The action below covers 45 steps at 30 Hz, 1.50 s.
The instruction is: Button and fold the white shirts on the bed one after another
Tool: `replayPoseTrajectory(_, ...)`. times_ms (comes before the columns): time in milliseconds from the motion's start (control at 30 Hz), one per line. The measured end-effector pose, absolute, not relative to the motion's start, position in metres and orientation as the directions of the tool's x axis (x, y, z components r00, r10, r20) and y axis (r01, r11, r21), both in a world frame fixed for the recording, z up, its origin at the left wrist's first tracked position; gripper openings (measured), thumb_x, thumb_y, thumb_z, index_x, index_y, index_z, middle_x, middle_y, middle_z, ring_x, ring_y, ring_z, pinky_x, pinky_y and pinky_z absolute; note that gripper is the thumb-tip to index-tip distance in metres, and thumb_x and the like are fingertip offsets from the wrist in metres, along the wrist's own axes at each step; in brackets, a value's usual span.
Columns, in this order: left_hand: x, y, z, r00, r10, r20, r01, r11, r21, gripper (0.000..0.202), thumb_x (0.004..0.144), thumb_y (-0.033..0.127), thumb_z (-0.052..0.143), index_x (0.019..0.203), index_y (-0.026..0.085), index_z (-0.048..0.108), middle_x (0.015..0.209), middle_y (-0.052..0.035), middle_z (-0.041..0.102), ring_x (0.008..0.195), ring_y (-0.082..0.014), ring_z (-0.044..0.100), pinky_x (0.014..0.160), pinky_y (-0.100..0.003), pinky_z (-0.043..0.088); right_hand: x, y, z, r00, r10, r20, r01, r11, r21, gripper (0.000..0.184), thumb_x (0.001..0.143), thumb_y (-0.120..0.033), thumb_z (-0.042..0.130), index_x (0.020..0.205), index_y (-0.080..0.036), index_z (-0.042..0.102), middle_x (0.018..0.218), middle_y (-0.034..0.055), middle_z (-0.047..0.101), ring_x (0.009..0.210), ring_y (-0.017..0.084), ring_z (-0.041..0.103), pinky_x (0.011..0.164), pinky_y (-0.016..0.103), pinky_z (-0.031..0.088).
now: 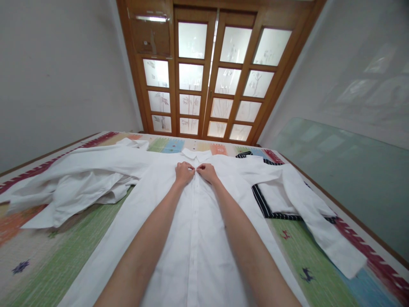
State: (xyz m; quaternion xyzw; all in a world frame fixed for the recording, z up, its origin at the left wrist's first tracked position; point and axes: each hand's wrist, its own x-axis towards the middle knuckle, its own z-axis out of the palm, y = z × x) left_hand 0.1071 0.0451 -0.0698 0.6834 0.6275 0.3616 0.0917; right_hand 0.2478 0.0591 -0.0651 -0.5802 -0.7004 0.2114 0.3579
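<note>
A white button-up shirt (198,238) lies face up and spread flat along the middle of the bed, collar at the far end. My left hand (184,172) and my right hand (207,172) meet side by side on the button placket just below the collar (196,154). Both hands have their fingers pinched closed on the fabric edges of the shirt front. Both forearms stretch out over the shirt's body. One sleeve reaches left, the other (319,213) runs down to the right.
A second white garment (73,187) lies crumpled at the left. A white piece with dark striped trim (271,200) lies folded at the right. The multicoloured patterned bedcover (64,251) lies underneath. Wooden glazed doors (211,76) stand beyond; a glass panel (345,170) leans at the right wall.
</note>
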Motion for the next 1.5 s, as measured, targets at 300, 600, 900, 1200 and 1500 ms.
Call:
replayPoseTrajectory(300,0.107,0.047,-0.071,-0.046,0.925,0.376,0.803,-0.19,0.565,0.015,0.075,0.025,0.063,0.08,0.025,0.078,0.101,-0.0071,0.071,0.104,-0.028,0.054,0.091,-0.039,0.039,0.245,0.055,-0.067,-0.069,0.929,0.363,0.737,0.292,-0.61,0.02,0.074,-0.008,0.058,0.08,-0.017,0.075,0.075,0.0033,0.07,0.072,0.016,0.062,0.071,0.024,0.046)
replayPoseTrajectory(600,0.105,0.046,-0.071,-0.047,0.927,0.373,0.778,-0.2,0.596,0.027,0.073,0.011,0.055,0.086,0.02,0.077,0.102,-0.0097,0.072,0.103,-0.0281,0.058,0.093,-0.039,0.041,0.242,0.052,-0.07,-0.097,0.914,0.395,0.773,0.319,-0.548,0.011,0.078,-0.016,0.063,0.078,-0.016,0.074,0.075,0.0045,0.067,0.072,0.016,0.059,0.072,0.024,0.044)
replayPoseTrajectory(900,0.101,0.049,-0.073,-0.019,0.916,0.401,0.797,-0.228,0.559,0.028,0.073,0.009,0.052,0.08,0.02,0.077,0.095,-0.0085,0.074,0.097,-0.0255,0.062,0.093,-0.036,0.044,0.239,0.043,-0.079,-0.149,0.914,0.377,0.777,0.344,-0.527,0.011,0.085,-0.018,0.062,0.094,-0.016,0.069,0.091,0.0056,0.06,0.08,0.015,0.057,0.081,0.028,0.044)
replayPoseTrajectory(1200,0.106,0.031,-0.066,0.098,0.923,0.373,0.867,-0.263,0.423,0.034,0.082,0.009,0.045,0.095,0.017,0.075,0.103,-0.0134,0.073,0.101,-0.0273,0.063,0.091,-0.037,0.044,0.245,-0.019,-0.089,-0.364,0.832,0.418,0.796,0.511,-0.325,0.03,0.091,-0.011,0.048,0.114,-0.011,0.066,0.129,0.0179,0.058,0.117,0.026,0.051,0.102,0.039,0.038)
replayPoseTrajectory(1500,0.092,-0.006,-0.069,0.332,0.892,0.307,0.841,-0.428,0.332,0.034,0.089,0.013,0.044,0.116,0.018,0.063,0.136,-0.0137,0.057,0.13,-0.0246,0.049,0.108,-0.04,0.033,0.246,-0.051,-0.068,-0.288,0.876,0.387,0.76,0.455,-0.464,0.014,0.085,-0.012,0.057,0.087,-0.016,0.07,0.104,0.0096,0.07,0.1,0.019,0.062,0.092,0.028,0.044)
